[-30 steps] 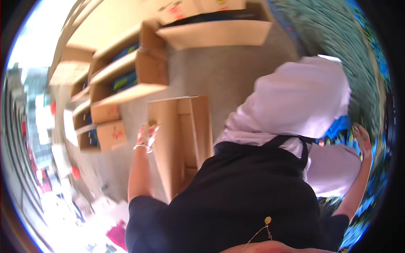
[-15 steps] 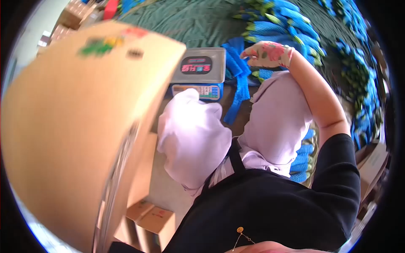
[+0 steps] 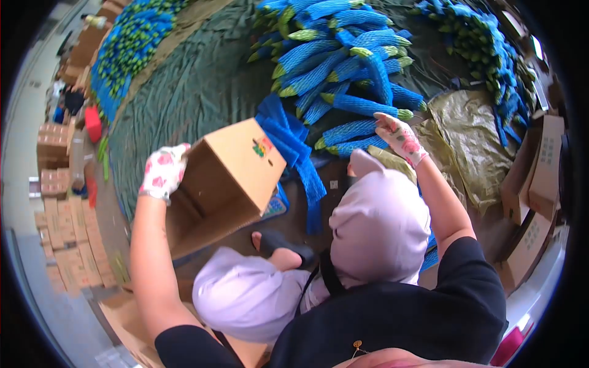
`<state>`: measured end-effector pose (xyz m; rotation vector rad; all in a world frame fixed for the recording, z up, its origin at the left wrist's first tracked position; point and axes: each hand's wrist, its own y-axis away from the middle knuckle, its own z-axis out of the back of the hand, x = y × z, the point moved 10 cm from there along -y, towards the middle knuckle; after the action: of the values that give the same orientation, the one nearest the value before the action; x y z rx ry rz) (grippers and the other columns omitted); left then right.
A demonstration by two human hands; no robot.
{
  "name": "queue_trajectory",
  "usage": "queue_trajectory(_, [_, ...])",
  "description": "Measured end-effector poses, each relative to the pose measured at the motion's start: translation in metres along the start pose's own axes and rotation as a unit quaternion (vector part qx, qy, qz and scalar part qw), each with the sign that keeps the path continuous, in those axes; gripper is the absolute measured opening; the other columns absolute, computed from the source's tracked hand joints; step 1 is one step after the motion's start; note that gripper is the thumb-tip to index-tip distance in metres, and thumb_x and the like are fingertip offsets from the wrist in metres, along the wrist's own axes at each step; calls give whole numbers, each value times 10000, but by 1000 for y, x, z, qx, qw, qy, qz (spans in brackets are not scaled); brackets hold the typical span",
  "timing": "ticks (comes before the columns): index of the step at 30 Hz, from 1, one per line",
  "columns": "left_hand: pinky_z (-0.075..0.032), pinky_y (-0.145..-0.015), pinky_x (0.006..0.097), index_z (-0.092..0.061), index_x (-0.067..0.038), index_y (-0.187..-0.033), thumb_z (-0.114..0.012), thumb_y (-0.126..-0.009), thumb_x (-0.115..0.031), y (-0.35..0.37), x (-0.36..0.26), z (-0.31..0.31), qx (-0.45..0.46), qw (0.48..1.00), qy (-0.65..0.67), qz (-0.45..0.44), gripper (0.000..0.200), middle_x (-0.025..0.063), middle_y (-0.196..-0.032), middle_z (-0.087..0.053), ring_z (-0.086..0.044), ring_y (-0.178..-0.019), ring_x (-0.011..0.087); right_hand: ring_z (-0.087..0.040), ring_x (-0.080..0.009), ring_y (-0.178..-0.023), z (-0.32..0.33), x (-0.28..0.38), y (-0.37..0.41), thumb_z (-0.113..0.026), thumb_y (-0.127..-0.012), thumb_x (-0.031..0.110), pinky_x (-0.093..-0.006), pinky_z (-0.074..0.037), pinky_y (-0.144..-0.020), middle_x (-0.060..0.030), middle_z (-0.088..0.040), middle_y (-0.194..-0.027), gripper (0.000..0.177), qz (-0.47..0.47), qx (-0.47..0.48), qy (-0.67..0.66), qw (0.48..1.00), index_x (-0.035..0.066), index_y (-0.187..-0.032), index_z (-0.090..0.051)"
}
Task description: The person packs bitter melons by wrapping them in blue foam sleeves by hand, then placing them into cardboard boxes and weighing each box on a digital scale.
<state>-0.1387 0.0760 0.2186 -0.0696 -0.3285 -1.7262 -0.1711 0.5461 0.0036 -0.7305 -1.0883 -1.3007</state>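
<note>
My left hand (image 3: 164,173), in a floral glove, grips the upper edge of an open cardboard box (image 3: 242,150). The box is tilted, its opening towards me. My right hand (image 3: 400,140), gloved alike, has its fingers stretched out, holding nothing. Its fingertips are right at the end of a long light-green vegetable in a blue foam net (image 3: 362,105). Beyond lies a pile of such netted vegetables (image 3: 334,58). Empty blue foam nets (image 3: 285,138) lie just behind the box. The box mostly hides the blue scale (image 3: 279,202).
Green cloth (image 3: 190,80) covers the floor ahead. More netted vegetables are heaped at the far left (image 3: 132,52) and far right (image 3: 485,49). Stacked cartons (image 3: 70,233) line the left side; open boxes (image 3: 534,178) stand at the right.
The box has swung from close at the left to the floor ahead, over the scale, and my left hand now shows on it. My right hand is now beside the netted vegetables.
</note>
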Motion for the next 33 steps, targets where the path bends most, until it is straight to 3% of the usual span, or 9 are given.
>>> queue_trajectory(6, [-524,-710,450,-655,-164,-1037,-566,-851,-210,-50,-11,-42,115,993,8,-19,210,156,-874,-678,-655,-813,348,-559,-338,-1165,63,-76,-108,-718,-772,299,-381,-449,-979,-203,-558,-1267,639,-107,-216,191,952,47,-1305,-471])
queue_trajectory(14, [-507,-804,441,-582,-125,-1191,-580,-866,-194,-77,20,-76,145,980,56,121,332,198,-974,-672,-650,-904,365,-587,-345,-1110,68,-155,-203,-775,-694,318,-395,-451,-958,-181,-603,-1191,690,-227,-205,220,926,98,-1286,-498])
queue_trajectory(18, [-466,-939,415,-530,-57,-1283,-555,-865,-104,-72,-7,-37,-8,994,102,26,422,204,-1156,-624,-603,-1070,360,-609,-348,-1057,95,-98,-174,-788,-671,316,-386,-477,-912,-173,-613,-1162,624,-30,-335,95,937,106,-1204,-542])
queue_trajectory(21, [-438,-997,415,-487,30,-1309,-504,-872,-29,-43,-61,44,-172,975,137,-11,441,191,-1261,-571,-571,-1134,350,-603,-121,-939,110,6,-135,-762,-727,78,-279,-484,-845,-40,-630,-1050,480,177,-298,-83,934,58,-1158,-551])
queue_trajectory(24, [-443,-993,461,-441,60,-1334,-518,-862,2,-15,-136,59,-125,819,545,-128,482,233,-1296,-533,-572,-1126,361,-624,-190,-925,86,98,-95,-793,-688,151,-326,-503,-830,-82,-620,-1028,571,218,-191,-92,953,60,-1184,-525])
queue_trajectory(26, [-436,-1002,452,-382,36,-1388,-594,-836,-34,-38,-198,40,-103,688,718,-31,595,233,-1328,-498,-531,-1176,359,-632,-260,-891,44,144,-73,-794,-677,191,-350,-512,-814,-114,-602,-976,604,276,-167,-23,946,50,-1191,-509])
queue_trajectory(30, [-333,-1080,465,-285,-49,-1451,-620,-873,-252,-76,-227,-16,-117,662,738,66,698,144,-1370,-431,-452,-1247,300,-607,-324,-966,-49,203,-28,-754,-751,291,-382,-493,-856,-152,-588,-1012,578,381,-35,-20,924,34,-1210,-515])
queue_trajectory(31, [-363,-1055,457,-315,-55,-1422,-645,-866,-259,-73,-218,-9,-160,459,864,132,679,137,-1318,-461,-481,-1198,279,-607,-324,-966,-47,197,-32,-754,-751,291,-382,-493,-856,-152,-588,-1012,578,383,-30,-25,923,34,-1210,-515])
queue_trajectory(33, [-422,-992,474,-348,-87,-1394,-710,-787,-177,-69,-184,-2,-169,398,899,76,713,129,-1181,-507,-525,-1074,278,-602,-330,-994,-37,171,-49,-736,-791,275,-399,-489,-872,-157,-607,-1091,510,378,9,-94,921,45,-1213,-565])
